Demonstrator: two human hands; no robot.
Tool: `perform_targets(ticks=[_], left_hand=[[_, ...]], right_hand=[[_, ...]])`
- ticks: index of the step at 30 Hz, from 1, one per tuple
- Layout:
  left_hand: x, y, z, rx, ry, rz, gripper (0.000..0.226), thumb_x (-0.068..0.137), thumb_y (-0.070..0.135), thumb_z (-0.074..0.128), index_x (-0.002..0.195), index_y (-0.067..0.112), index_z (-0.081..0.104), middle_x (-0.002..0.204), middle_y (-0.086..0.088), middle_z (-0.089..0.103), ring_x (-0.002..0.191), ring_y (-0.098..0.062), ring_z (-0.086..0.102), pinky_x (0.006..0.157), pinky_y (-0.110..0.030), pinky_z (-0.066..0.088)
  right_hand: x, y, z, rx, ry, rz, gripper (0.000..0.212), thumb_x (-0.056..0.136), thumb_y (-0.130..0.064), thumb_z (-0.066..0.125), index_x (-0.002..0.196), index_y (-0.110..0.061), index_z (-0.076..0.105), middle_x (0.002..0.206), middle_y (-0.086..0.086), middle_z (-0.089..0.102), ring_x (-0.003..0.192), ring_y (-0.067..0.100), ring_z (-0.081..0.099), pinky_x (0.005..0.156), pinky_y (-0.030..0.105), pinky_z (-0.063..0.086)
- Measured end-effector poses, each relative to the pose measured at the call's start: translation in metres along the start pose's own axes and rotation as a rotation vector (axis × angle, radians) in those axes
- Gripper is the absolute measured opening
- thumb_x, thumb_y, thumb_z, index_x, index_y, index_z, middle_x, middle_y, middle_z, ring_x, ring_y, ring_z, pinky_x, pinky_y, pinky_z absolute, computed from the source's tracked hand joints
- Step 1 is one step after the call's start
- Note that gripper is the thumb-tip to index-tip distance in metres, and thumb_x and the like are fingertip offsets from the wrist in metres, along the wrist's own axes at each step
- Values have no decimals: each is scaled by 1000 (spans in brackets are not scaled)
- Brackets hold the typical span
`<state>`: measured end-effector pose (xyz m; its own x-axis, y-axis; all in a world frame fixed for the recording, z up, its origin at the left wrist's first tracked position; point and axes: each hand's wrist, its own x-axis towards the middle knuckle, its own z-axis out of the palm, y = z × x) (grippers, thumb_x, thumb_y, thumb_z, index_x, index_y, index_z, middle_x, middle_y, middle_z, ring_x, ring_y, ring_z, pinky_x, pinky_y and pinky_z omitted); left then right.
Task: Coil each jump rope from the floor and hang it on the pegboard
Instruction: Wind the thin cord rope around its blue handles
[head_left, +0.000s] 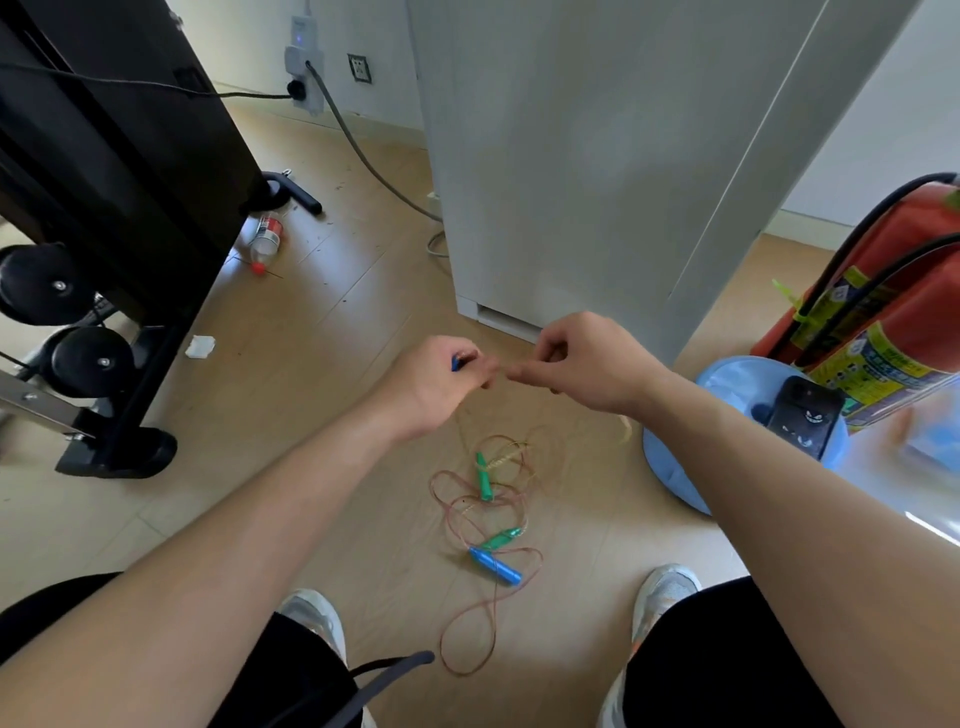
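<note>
Thin jump ropes lie tangled on the wooden floor between my feet. A pinkish cord (467, 618) loops around a blue handle (496, 566). Two green handles, one upright (484, 477) and one lower (500, 539), belong to a pale yellow cord (506, 457). My left hand (441, 382) grips a second blue handle (456, 362), its tip showing between the fingers. My right hand (582, 364) is curled beside it and pinches a thin cord that hangs down toward the pile. No pegboard is in view.
A white cabinet (571, 156) stands straight ahead. At left is a black exercise machine (104, 208) with a plastic bottle (266, 239) beside it. At right stand a red fire extinguisher (883, 312) and a blue stool (727, 395) carrying a phone (805, 421).
</note>
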<state>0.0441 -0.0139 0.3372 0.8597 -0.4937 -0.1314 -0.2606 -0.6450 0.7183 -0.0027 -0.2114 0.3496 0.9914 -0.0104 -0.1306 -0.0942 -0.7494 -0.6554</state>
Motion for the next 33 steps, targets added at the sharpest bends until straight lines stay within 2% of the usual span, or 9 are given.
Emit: perform_targets(ticks=[5,9,14,18,21,23,26,30,33], left_hand=[[7,-18,-45,183,393,-172,34,102,37,49,87,15,70,79,-6,65,76,-28,57,66,-33,42],[9,-51,-81,319,623,-380,37,102,42,43,91,16,67,91,-10,66,87,-33,58,69,-39,44],[0,-56,-76,430,395,-430,30,99,45,52,96,25,74,97,-9,72,95,-36,65,72,-34,47],[-6,-26,-29,171,165,-173,30,99,39,56,126,30,68,128,2,67,115,-17,61,92,-23,42],[-11,-3,-5,-100,5,4,23,103,33,52,118,30,68,108,13,71,70,5,60,68,-14,48],[-12,2,-2,-207,-60,-16,19,104,25,50,101,26,68,83,10,70,46,-4,46,47,-18,40],[-9,-5,-10,-129,-26,-36,28,103,29,51,79,26,66,61,8,51,50,-7,41,53,-26,34],[1,-26,-41,107,295,-192,30,102,31,50,79,23,66,76,5,59,76,-19,52,67,-30,34],[-2,-49,-64,395,301,-350,29,100,34,51,89,17,71,88,-9,68,90,-32,61,73,-34,46]], right_hand=[[0,42,-9,-36,-58,109,35,93,-46,64,72,-17,66,70,6,66,64,19,60,67,35,50],[-4,67,-14,-112,-60,218,40,97,-47,55,76,-16,68,72,6,68,70,21,65,64,29,47],[0,63,-12,-99,-68,219,26,98,-34,56,80,-21,70,72,-4,60,67,16,55,58,26,39],[5,14,-5,15,-68,37,18,95,-34,63,79,-29,71,56,-15,54,53,-1,50,51,11,33],[7,-14,4,16,-76,-83,18,94,-36,64,77,-34,69,55,-14,55,53,1,49,51,14,32],[8,-21,5,-15,-36,-108,22,91,-41,66,73,-28,69,62,-9,56,57,7,48,54,21,35],[11,-15,2,-47,42,-37,43,82,-52,74,68,-12,65,61,-2,56,57,12,48,54,28,39],[10,18,-7,-121,-12,128,48,88,-54,65,74,-7,66,61,1,56,59,16,51,54,29,38],[5,38,-13,-136,-52,196,37,97,-44,55,79,-14,68,65,0,57,59,17,55,56,28,41]])
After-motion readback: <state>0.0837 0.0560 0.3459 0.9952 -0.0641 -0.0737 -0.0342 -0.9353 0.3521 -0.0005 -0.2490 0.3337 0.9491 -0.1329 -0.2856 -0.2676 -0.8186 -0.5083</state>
